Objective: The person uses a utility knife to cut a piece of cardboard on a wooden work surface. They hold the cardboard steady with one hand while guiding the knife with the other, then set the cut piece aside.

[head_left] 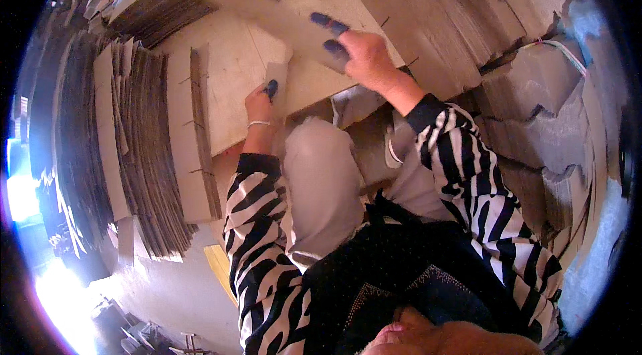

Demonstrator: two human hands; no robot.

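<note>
My right hand (371, 64), with dark blue covers on its fingertips, is closed on a brown cardboard piece (251, 7) smeared by motion, which reaches out to the upper left over the pale work board (231, 97). At the board's near side, my left hand (259, 104) has its thumb, also in a dark blue cover, pressed against a small grey-brown cardboard piece (277, 74). The rest of that hand's fingers are hidden. Whether both hands touch one and the same piece I cannot tell.
Standing cardboard pieces (150, 147) fill the left side in tight rows. More cardboard stacks lie at the far left (160, 7) and the far right (441, 20). Crumpled grey-brown sheets (542, 107) are heaped by my right arm. My knees (321, 181) are under the near edge.
</note>
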